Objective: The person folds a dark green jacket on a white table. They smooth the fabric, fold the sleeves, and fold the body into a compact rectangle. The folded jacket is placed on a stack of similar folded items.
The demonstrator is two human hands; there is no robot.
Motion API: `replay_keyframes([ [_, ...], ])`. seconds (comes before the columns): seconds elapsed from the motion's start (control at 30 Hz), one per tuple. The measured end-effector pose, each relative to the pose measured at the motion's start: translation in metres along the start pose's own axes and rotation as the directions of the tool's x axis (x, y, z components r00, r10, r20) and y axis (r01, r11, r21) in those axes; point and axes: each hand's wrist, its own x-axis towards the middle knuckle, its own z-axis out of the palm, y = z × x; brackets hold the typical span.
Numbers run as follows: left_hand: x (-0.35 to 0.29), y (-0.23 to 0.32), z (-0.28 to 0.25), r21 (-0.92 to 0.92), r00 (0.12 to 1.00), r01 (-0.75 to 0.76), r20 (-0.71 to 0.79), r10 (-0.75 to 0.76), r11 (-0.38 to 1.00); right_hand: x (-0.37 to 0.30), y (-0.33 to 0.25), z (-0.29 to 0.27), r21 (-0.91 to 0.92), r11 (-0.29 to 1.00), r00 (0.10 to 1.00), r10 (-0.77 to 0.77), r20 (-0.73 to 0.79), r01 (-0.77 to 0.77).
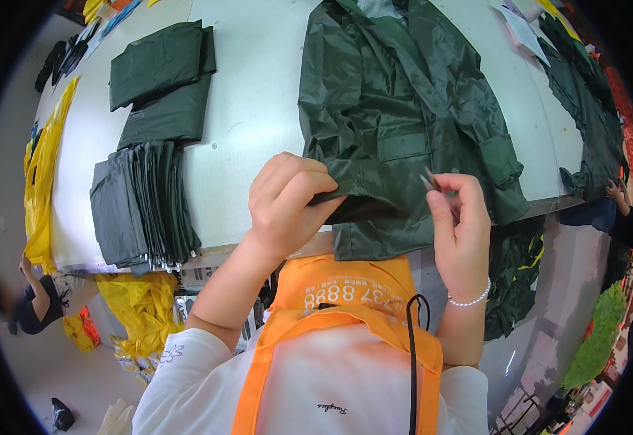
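Note:
A shiny dark green raincoat [403, 138] lies spread on the table in front of me, its lower edge hanging over the near side. My left hand [291, 203] is closed on the hem at the left, lifting the fabric into a fold. To the right, my right hand [465, 225] is closed around small metal snips [427, 180]. Their pointed tips stick out past the thumb and forefinger, close to the raised hem; most of the tool is hidden in the fingers. Whether the tips touch the cloth I cannot tell.
Folded dark green garments [160, 80] and a tight stack of them [142, 203] occupy the table's left side. Yellow garments [48, 174] drape over the far-left edge, with more yellow cloth [139, 304] below. More dark green cloth [585, 109] lies right. People work at both sides.

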Motion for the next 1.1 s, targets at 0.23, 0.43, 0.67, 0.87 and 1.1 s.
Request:
replay_keyframes([
  [0.23, -0.001, 0.005, 0.002, -0.017, 0.999, -0.043, 0.026, 0.043, 0.999, 0.008, 0.004, 0.031, 0.381, 0.922, 0.974, -0.141, 0.177, 0.065],
  [0.43, -0.004, 0.003, 0.0, 0.017, 0.996, -0.068, 0.058, 0.067, 0.998, 0.015, -0.005, 0.028, 0.32, 0.944, 0.952, -0.17, 0.255, 0.083],
  [0.67, -0.016, 0.007, 0.0, 0.049, 0.99, 0.014, 0.138, -0.021, 0.999, 0.017, 0.014, 0.029, 0.278, 0.954, 0.951, -0.184, 0.248, 0.112],
  [0.87, -0.078, -0.008, -0.034, 0.294, 0.661, 0.246, 0.646, -0.382, 0.923, 0.002, 0.094, 0.005, 0.045, 0.999, 0.993, 0.025, 0.116, -0.03],
  [1.1, -0.08, 0.027, -0.006, 0.536, 0.555, 0.519, 0.382, -0.739, 0.666, 0.041, 0.226, -0.095, -0.718, 0.638, 0.961, 0.198, -0.195, -0.277],
])
